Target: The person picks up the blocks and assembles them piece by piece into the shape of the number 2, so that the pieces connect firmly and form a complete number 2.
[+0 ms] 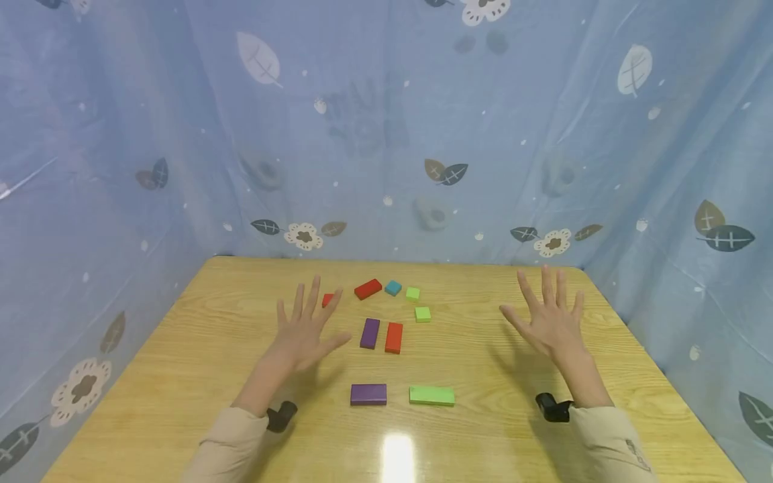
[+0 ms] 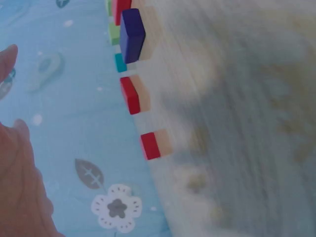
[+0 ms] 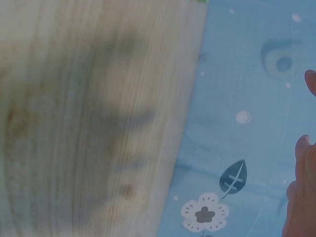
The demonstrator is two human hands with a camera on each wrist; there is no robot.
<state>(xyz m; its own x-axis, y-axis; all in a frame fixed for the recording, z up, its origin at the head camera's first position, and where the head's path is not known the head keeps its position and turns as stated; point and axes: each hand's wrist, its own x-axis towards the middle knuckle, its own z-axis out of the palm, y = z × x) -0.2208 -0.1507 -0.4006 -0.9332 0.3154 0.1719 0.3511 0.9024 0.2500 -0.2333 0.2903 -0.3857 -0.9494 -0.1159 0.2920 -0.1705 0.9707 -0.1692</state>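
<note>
My left hand (image 1: 300,339) hovers over the left part of the table with its fingers spread, holding nothing. It partly covers a small red block (image 1: 327,300). Over the right part, my right hand (image 1: 552,325) is raised the same way, fingers apart and nothing held. Between the hands lie a dark red block (image 1: 368,289), a blue block (image 1: 393,288), two small green blocks (image 1: 413,294), a purple block (image 1: 370,333) and a red block (image 1: 394,337). Nearer the front are another purple block (image 1: 368,394) and a long green block (image 1: 431,396).
The wooden table (image 1: 471,362) is enclosed at the back and sides by a blue curtain (image 1: 386,134) with leaf and flower prints. A black wrist device (image 1: 282,416) sits at the left wrist, and another black device (image 1: 553,408) at the right.
</note>
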